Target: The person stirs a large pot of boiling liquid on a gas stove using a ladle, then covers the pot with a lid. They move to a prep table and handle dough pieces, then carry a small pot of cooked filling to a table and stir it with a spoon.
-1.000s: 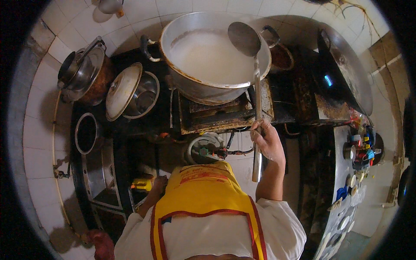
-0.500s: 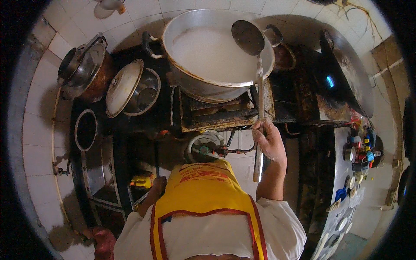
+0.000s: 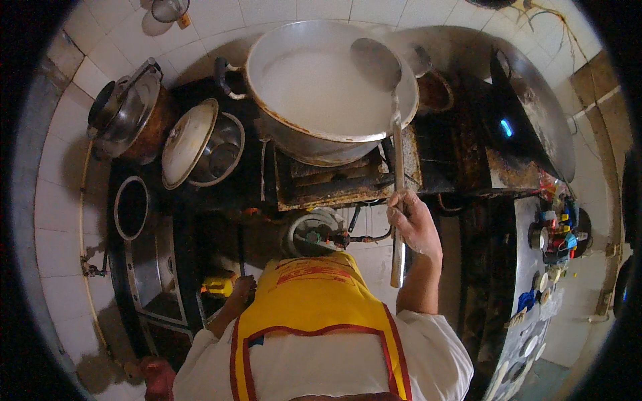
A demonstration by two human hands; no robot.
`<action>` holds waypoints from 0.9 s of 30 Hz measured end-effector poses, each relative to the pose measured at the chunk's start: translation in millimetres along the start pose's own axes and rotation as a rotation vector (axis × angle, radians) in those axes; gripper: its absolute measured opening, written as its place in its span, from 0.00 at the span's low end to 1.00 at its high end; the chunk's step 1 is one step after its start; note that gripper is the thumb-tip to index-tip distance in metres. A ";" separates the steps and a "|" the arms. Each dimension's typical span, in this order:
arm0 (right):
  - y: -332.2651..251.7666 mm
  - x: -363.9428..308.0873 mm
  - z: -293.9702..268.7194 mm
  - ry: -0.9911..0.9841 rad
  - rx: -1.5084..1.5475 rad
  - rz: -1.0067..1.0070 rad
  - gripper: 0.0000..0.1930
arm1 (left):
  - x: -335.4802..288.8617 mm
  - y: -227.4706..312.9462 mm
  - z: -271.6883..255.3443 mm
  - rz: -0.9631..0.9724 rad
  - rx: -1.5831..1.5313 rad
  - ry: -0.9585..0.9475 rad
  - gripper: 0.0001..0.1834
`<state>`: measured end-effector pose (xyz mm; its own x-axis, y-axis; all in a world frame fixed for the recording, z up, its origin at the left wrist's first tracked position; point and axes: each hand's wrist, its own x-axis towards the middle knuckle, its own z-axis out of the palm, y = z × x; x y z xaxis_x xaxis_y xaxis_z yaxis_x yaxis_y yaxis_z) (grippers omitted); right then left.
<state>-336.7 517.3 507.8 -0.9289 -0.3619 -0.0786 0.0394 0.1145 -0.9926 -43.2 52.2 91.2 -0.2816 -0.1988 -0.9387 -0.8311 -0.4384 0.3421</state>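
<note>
Right hand (image 3: pixel 412 224): closed round ladle (image 3: pixel 399 164)
Left hand (image 3: pixel 245 287): grip cannot be told
Ladle: likely top-heavy; best held at right hand

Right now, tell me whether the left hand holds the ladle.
No, the right hand grips the ladle; the left hand is apart from it.

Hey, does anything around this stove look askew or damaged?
The pale lid sits askew, tilted over the left side of the steel pot, leaving much of it uncovered. The frame under the big pot looks rusty and grimy. No spill stands out.
</note>
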 end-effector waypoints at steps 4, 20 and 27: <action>0.4 0.3 -2.9 0.012 -0.120 -0.042 0.04 | 2.4 13.3 -6.8 -0.031 0.129 -0.108 0.10; 0.5 -0.4 -2.8 0.012 -0.159 -0.135 0.07 | -20.6 10.8 5.2 0.071 0.066 0.003 0.08; 2.5 -1.9 -2.1 0.037 -0.112 -0.072 0.05 | -24.3 11.7 8.2 0.040 -0.023 -0.013 0.10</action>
<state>-335.6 520.3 505.7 -0.9407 -0.3392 -0.0023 -0.0672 0.1929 -0.9789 -50.0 59.0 117.7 -0.3207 -0.2050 -0.9247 -0.8080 -0.4501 0.3801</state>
